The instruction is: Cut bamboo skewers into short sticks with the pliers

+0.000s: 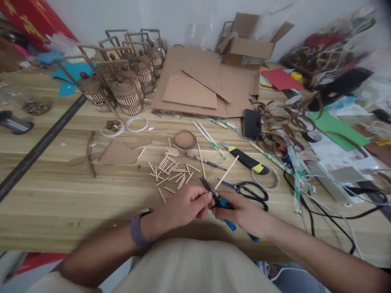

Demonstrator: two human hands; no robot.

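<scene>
My right hand (241, 211) is wrapped round blue-handled cutters (225, 203), whose dark jaws point up and left. A thin wooden stick (226, 173) slants up to the right from beside the jaws. Its lower end is at the fingertips of my left hand (191, 203), which are pinched together. Several short cut stick pieces (174, 167) lie scattered on the table just beyond my left hand. Behind the cutters, black-handled scissors (250, 190) rest on the wood, and another long stick (202, 160) lies near the jaws.
A yellow and black utility knife (248, 160), a pen (205, 160) and a round woven-edged disc (185, 139) lie beyond the hands. Small lidded baskets (126, 95) stand back left, cardboard sheets (191, 91) back centre. A phone (252, 123), brown strips and cables lie right.
</scene>
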